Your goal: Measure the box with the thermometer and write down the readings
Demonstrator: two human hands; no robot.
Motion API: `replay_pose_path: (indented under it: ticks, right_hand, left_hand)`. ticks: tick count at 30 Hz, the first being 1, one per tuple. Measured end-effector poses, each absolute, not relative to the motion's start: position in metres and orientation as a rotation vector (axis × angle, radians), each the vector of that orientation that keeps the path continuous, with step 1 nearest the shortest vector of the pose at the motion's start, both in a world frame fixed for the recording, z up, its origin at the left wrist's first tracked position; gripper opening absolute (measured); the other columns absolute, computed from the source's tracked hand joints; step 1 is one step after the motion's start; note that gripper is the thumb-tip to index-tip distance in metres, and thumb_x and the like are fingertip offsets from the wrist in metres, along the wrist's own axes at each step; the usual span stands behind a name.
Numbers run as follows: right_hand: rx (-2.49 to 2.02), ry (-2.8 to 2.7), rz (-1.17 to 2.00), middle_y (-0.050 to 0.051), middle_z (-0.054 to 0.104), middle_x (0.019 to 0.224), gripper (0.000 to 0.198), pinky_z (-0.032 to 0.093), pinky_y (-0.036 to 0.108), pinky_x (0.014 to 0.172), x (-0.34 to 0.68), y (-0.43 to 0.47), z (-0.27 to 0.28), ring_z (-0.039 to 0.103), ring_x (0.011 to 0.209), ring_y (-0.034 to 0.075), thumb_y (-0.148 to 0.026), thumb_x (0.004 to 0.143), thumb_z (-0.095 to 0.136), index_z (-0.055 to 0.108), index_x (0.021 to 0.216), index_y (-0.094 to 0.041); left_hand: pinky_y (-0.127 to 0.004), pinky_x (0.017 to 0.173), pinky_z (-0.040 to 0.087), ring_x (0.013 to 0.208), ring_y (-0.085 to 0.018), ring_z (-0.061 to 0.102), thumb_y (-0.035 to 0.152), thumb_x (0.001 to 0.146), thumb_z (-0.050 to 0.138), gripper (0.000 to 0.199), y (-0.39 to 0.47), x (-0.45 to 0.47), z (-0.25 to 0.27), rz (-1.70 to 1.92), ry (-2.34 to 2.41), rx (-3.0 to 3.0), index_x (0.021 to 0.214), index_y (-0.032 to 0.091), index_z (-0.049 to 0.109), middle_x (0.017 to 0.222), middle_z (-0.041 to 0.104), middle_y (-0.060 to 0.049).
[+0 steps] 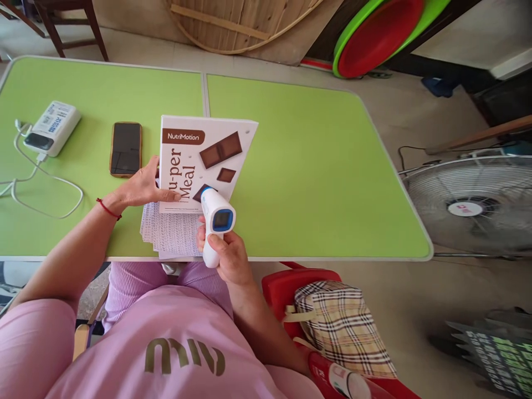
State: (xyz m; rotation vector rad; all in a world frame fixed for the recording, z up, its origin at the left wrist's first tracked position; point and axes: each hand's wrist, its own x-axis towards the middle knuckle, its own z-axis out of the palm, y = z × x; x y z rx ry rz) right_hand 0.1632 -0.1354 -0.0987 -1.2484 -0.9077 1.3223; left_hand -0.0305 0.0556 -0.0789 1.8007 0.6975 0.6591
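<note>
My left hand [145,185] grips the lower left side of a white NutriMotion box [208,144] with chocolate pieces printed on it, its thumb across the front. The box is held up above the green table [299,177]. In my right hand [228,252] is a white infrared thermometer [214,221], fingers wrapped round its handle. A blue-rimmed screen faces me, and the far end points at the lower right of the box. Under the box lie sheets of paper [174,235] covered in small writing, partly hidden by it.
A phone [126,148] lies left of the box. Farther left sits a white power bank [54,127] with a looping cable [44,209]. A red chair [276,296] holding a plaid bag [341,321] stands at my right. A fan [465,208] is beyond the table's right end.
</note>
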Motion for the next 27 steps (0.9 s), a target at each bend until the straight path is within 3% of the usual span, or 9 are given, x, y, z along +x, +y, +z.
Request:
replay_pose_path:
  ticks: [4,9,14,18,22,27]
  right_hand:
    - [-1.326,-1.005,1.183,0.001,0.064,0.077,0.038,0.050,0.032,0.064,0.174,-0.132,-0.090,0.056,0.067,0.016,-0.060,0.082,0.068,0.065,0.090,-0.023]
    - [-1.622,-1.170,0.532,0.011,0.073,0.110,0.057,0.056,0.040,0.081,0.216,-0.104,-0.096,0.068,0.093,0.024,-0.056,0.077,0.071,0.060,0.121,-0.021]
    - [-2.004,-1.462,0.048,0.016,0.074,0.110,0.052,0.054,0.050,0.089,0.273,-0.064,-0.120,0.067,0.100,0.032,-0.049,0.083,0.063,0.066,0.124,-0.017]
    - [-2.168,-1.599,-0.054,0.015,0.073,0.099,0.046,0.052,0.049,0.085,0.292,-0.049,-0.136,0.065,0.094,0.032,-0.044,0.085,0.064,0.069,0.123,-0.019]
    - [-2.165,-1.635,-0.130,0.015,0.072,0.100,0.044,0.050,0.047,0.083,0.291,-0.048,-0.141,0.062,0.094,0.031,-0.042,0.086,0.065,0.070,0.124,-0.021]
    - [-1.990,-1.514,-0.183,0.015,0.071,0.102,0.034,0.053,0.045,0.083,0.276,-0.062,-0.127,0.064,0.094,0.028,-0.045,0.089,0.064,0.072,0.108,-0.018]
  left_hand:
    - [-0.052,0.098,0.056,0.115,-0.035,0.066,0.056,0.058,0.095,0.092,0.053,-0.028,-0.078,0.739,0.818,1.808,0.131,0.018,0.052,0.122,0.067,-0.015]
    - [-0.051,0.103,0.054,0.129,-0.040,0.058,0.064,0.062,0.092,0.094,0.054,-0.029,-0.079,0.906,0.947,1.907,0.133,0.020,0.049,0.127,0.063,-0.015]
    - [-0.052,0.098,0.057,0.126,-0.041,0.061,0.074,0.070,0.080,0.102,0.061,-0.033,-0.093,0.943,1.027,2.066,0.148,0.025,0.036,0.140,0.056,-0.015]
    - [-0.059,0.105,0.053,0.132,-0.043,0.057,0.078,0.076,0.070,0.102,0.064,-0.033,-0.103,0.904,1.017,2.179,0.153,0.026,0.027,0.152,0.048,-0.018]
    - [-0.061,0.116,0.044,0.142,-0.044,0.047,0.079,0.080,0.064,0.098,0.065,-0.031,-0.106,0.924,0.959,2.227,0.152,0.023,0.030,0.159,0.040,-0.020]
    - [-0.061,0.115,0.047,0.141,-0.045,0.048,0.079,0.081,0.063,0.098,0.065,-0.029,-0.104,0.932,0.900,2.222,0.153,0.020,0.032,0.156,0.043,-0.021]
